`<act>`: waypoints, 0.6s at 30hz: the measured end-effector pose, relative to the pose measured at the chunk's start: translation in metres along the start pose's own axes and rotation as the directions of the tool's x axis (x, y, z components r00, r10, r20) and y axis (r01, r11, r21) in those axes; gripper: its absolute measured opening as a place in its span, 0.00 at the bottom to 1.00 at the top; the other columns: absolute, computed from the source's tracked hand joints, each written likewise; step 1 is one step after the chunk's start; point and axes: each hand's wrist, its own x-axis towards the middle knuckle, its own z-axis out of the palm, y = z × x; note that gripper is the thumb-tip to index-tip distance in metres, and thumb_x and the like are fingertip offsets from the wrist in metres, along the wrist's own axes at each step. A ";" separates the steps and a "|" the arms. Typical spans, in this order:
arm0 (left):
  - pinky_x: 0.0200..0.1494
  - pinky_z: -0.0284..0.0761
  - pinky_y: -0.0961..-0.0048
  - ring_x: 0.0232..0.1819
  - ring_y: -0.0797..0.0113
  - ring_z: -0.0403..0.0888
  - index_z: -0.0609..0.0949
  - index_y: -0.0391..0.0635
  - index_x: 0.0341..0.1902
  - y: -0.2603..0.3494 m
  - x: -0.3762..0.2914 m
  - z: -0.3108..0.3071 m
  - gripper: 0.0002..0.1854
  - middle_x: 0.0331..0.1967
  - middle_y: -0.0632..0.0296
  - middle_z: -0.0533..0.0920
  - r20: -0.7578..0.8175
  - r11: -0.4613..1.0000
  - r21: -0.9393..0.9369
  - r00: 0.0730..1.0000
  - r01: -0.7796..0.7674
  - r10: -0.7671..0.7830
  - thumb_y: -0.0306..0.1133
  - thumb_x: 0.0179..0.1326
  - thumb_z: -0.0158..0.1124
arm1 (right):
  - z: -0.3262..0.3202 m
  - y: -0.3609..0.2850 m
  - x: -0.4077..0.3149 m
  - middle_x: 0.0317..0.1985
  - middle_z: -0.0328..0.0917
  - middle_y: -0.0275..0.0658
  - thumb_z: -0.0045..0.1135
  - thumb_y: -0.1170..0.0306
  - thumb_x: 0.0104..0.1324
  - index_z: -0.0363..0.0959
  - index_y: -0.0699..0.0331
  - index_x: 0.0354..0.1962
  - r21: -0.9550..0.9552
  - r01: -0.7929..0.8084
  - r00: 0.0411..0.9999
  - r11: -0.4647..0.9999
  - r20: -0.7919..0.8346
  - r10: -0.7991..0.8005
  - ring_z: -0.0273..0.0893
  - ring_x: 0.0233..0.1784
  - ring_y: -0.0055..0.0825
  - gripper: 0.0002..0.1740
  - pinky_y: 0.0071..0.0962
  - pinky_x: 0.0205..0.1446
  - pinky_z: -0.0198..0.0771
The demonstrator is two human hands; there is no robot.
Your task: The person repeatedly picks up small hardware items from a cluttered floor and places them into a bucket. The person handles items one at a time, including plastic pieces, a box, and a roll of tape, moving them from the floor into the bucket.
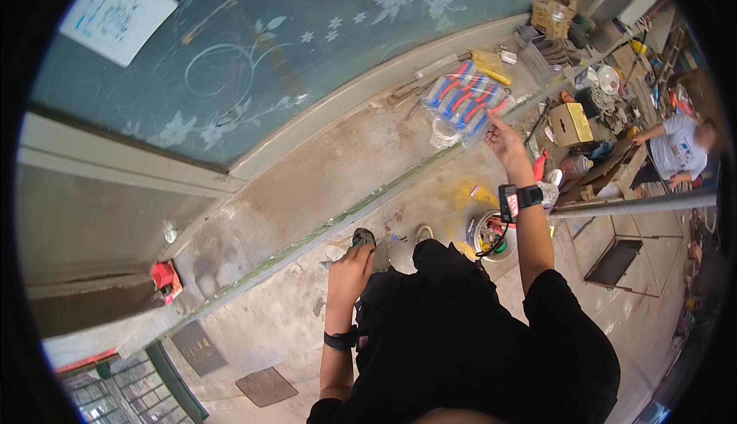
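My right hand (504,141) is stretched forward and grips the near corner of a clear plastic pack (469,104). Several tools with red and blue handles, apparently pliers, lie side by side within that pack. Beneath and around it runs a concrete ledge (322,153) with a green-edged front. My left hand (352,266) hangs low by my body, just over a shoe (364,236). Its fingers point away from me and their undersides are hidden, with nothing visibly held. To the right of my feet stands a bucket (477,234) filled with tools.
Frosted floral glass (276,61) rises behind the ledge. A yellow packet (490,67) lies past the pack. Clutter at right includes a cardboard box (567,124), a plastic jug (576,166) and a metal pole (633,202). Another person (676,145) is beyond the clutter.
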 end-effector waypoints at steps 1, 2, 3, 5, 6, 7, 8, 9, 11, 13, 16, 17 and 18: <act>0.33 0.80 0.62 0.33 0.54 0.84 0.80 0.48 0.44 -0.001 -0.001 0.000 0.07 0.36 0.58 0.84 -0.003 1.000 0.002 1.000 -0.009 0.009 0.33 0.64 0.61 | 0.001 -0.002 0.000 0.26 0.71 0.25 0.75 0.59 0.57 0.76 0.58 0.34 0.017 -0.014 0.999 1.000 -0.039 0.015 0.71 0.28 0.19 0.18 0.23 0.37 0.69; 0.33 0.80 0.62 0.33 0.54 0.84 0.80 0.47 0.44 0.000 -0.002 0.001 0.07 0.36 0.58 0.84 -0.002 1.000 -0.001 1.000 -0.022 0.022 0.33 0.64 0.61 | 0.001 -0.002 -0.002 0.27 0.73 0.24 0.74 0.62 0.58 0.75 0.54 0.30 0.004 0.014 1.000 1.000 -0.001 -0.014 0.71 0.30 0.18 0.13 0.23 0.38 0.69; 0.33 0.80 0.62 0.33 0.54 0.84 0.81 0.48 0.43 0.000 -0.001 0.002 0.07 0.36 0.58 0.84 -0.012 1.000 -0.016 1.000 -0.024 0.024 0.33 0.64 0.61 | 0.003 -0.001 -0.003 0.27 0.73 0.24 0.73 0.63 0.59 0.75 0.54 0.30 -0.041 0.060 0.998 0.997 0.008 -0.059 0.71 0.30 0.18 0.12 0.23 0.39 0.70; 0.33 0.79 0.63 0.33 0.53 0.84 0.81 0.48 0.43 0.001 0.000 0.002 0.06 0.36 0.58 0.84 -0.034 0.997 -0.063 0.999 -0.043 0.041 0.32 0.63 0.62 | 0.004 -0.001 -0.006 0.27 0.74 0.25 0.71 0.66 0.60 0.75 0.53 0.30 -0.131 0.181 0.983 0.975 -0.001 -0.182 0.71 0.31 0.17 0.10 0.23 0.40 0.70; 0.33 0.79 0.63 0.33 0.53 0.83 0.81 0.47 0.42 0.003 0.001 0.002 0.06 0.35 0.58 0.84 -0.022 0.997 -0.063 0.999 -0.038 0.036 0.32 0.63 0.62 | 0.007 -0.001 -0.007 0.29 0.76 0.25 0.68 0.70 0.61 0.74 0.54 0.31 -0.110 0.240 0.971 0.964 0.027 -0.239 0.72 0.33 0.16 0.08 0.23 0.42 0.71; 0.33 0.79 0.62 0.33 0.53 0.83 0.81 0.47 0.42 0.004 0.002 0.001 0.06 0.34 0.58 0.84 -0.017 0.997 -0.052 0.998 -0.056 0.055 0.32 0.63 0.62 | 0.010 0.000 -0.007 0.30 0.76 0.26 0.67 0.71 0.61 0.74 0.54 0.32 -0.039 0.240 0.971 0.970 0.018 -0.239 0.72 0.33 0.16 0.08 0.22 0.42 0.71; 0.33 0.79 0.62 0.32 0.53 0.83 0.80 0.47 0.42 0.004 0.005 0.000 0.06 0.33 0.58 0.83 -0.013 0.996 -0.047 0.997 -0.077 0.076 0.33 0.64 0.61 | 0.014 0.000 -0.006 0.31 0.77 0.26 0.67 0.72 0.62 0.74 0.54 0.33 0.034 0.237 0.971 0.971 0.011 -0.237 0.73 0.33 0.16 0.08 0.22 0.42 0.71; 0.32 0.79 0.61 0.32 0.53 0.83 0.80 0.47 0.42 0.006 0.004 -0.001 0.06 0.31 0.58 0.82 -0.009 0.995 -0.040 0.996 -0.094 0.094 0.33 0.64 0.61 | 0.018 -0.001 -0.006 0.32 0.77 0.26 0.66 0.73 0.62 0.73 0.55 0.33 0.106 0.229 0.972 0.968 0.019 -0.232 0.73 0.34 0.16 0.08 0.21 0.42 0.71; 0.33 0.78 0.61 0.32 0.53 0.83 0.81 0.47 0.42 0.009 0.006 -0.006 0.06 0.31 0.58 0.83 -0.001 0.991 -0.049 0.993 -0.121 0.121 0.32 0.63 0.62 | 0.027 -0.008 -0.002 0.38 0.80 0.32 0.63 0.76 0.62 0.75 0.56 0.39 0.210 0.175 0.976 0.962 0.094 -0.198 0.78 0.40 0.23 0.09 0.27 0.44 0.75; 0.33 0.78 0.63 0.32 0.53 0.83 0.81 0.47 0.42 0.009 0.008 -0.011 0.06 0.32 0.58 0.83 -0.004 0.986 -0.042 0.987 -0.163 0.163 0.31 0.62 0.62 | 0.036 -0.011 -0.003 0.40 0.81 0.35 0.62 0.76 0.62 0.77 0.57 0.43 0.246 0.150 0.984 0.958 0.057 -0.169 0.80 0.43 0.28 0.11 0.31 0.46 0.77; 0.33 0.78 0.62 0.32 0.53 0.83 0.82 0.47 0.42 0.006 0.012 -0.017 0.06 0.32 0.58 0.84 -0.002 0.984 -0.033 0.985 -0.174 0.174 0.31 0.62 0.62 | 0.039 -0.013 -0.014 0.41 0.82 0.37 0.62 0.72 0.63 0.77 0.58 0.47 0.313 0.147 0.932 0.938 0.273 -0.237 0.80 0.45 0.31 0.14 0.37 0.49 0.78; 0.33 0.78 0.62 0.32 0.53 0.83 0.82 0.47 0.42 0.004 0.013 -0.020 0.06 0.33 0.59 0.84 -0.013 0.981 -0.021 0.981 -0.193 0.192 0.32 0.62 0.62 | 0.042 -0.017 -0.014 0.41 0.82 0.36 0.63 0.71 0.62 0.77 0.58 0.46 0.298 0.107 0.962 0.949 0.211 -0.174 0.80 0.45 0.32 0.14 0.37 0.50 0.77; 0.34 0.78 0.63 0.33 0.53 0.83 0.82 0.48 0.42 0.002 0.013 -0.022 0.06 0.35 0.59 0.85 0.001 0.986 -0.044 0.987 -0.162 0.162 0.32 0.63 0.62 | 0.049 -0.023 -0.011 0.41 0.82 0.36 0.63 0.69 0.62 0.77 0.58 0.46 0.301 0.049 0.971 0.952 0.209 -0.116 0.80 0.45 0.32 0.14 0.38 0.51 0.77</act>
